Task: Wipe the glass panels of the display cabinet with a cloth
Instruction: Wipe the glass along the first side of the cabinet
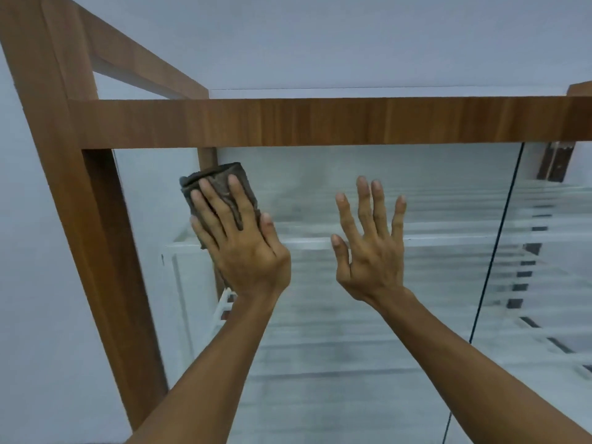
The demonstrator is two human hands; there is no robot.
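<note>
From the head view, the left hand (238,238) lies flat with straight, spread fingers, pressing a folded brown cloth (221,184) against the glass panel (352,315) near its upper left corner, just under the wooden frame (288,121). The right hand (371,248) is released, fingers splayed at the glass; whether it touches is unclear. The cloth looks soft, light and limp, best held as a pad under palm and fingers. The glass is likely stiff, slick and breakable, so even, moderate pressure suits

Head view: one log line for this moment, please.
phase: wiping | left hand: presses cloth flat on glass panel, upper-left near wooden frame | right hand: open, fingers spread, holds nothing
</note>
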